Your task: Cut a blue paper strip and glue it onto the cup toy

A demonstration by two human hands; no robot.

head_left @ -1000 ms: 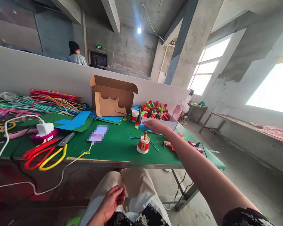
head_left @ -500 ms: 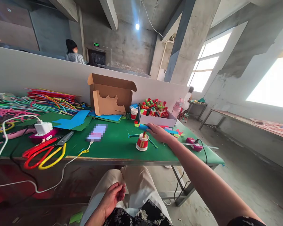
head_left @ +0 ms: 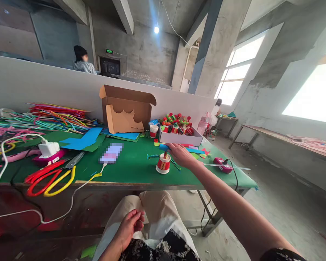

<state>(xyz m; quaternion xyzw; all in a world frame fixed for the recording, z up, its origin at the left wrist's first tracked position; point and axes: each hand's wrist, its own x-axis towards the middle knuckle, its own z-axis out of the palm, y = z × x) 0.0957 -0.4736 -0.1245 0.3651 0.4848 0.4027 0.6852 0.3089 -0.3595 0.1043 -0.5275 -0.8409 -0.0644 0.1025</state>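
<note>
A small figure made from a red and white paper cup (head_left: pixel 163 165) stands upside down near the table's front edge. Teal coiled pipe-cleaner arms (head_left: pixel 175 165) stick out from its sides, and a reddish coiled neck (head_left: pixel 165 154) rises from the top. Over the neck lies a blue paper piece (head_left: pixel 163 147). My right hand (head_left: pixel 182 156) reaches in palm down, its fingers closed at the blue paper's right edge; the thumb is hidden. Low over my lap, my left hand (head_left: pixel 133 223) is loosely closed, thumb against the curled fingers, with nothing visible in it.
A white box (head_left: pixel 180 139) of similar cup figures sits behind, beside stacked cups (head_left: pixel 153 131) and an open cardboard box (head_left: pixel 127 119). Scissors (head_left: pixel 53 177), a phone (head_left: pixel 111 153), cables and pipe cleaners (head_left: pixel 51 117) lie leftward. A purple power strip (head_left: pixel 222 165) is at right.
My right hand has shifted slightly, its fingers lying flatter over the blue paper. My left hand stays over my lap, and the cup figure stands in the same place.
</note>
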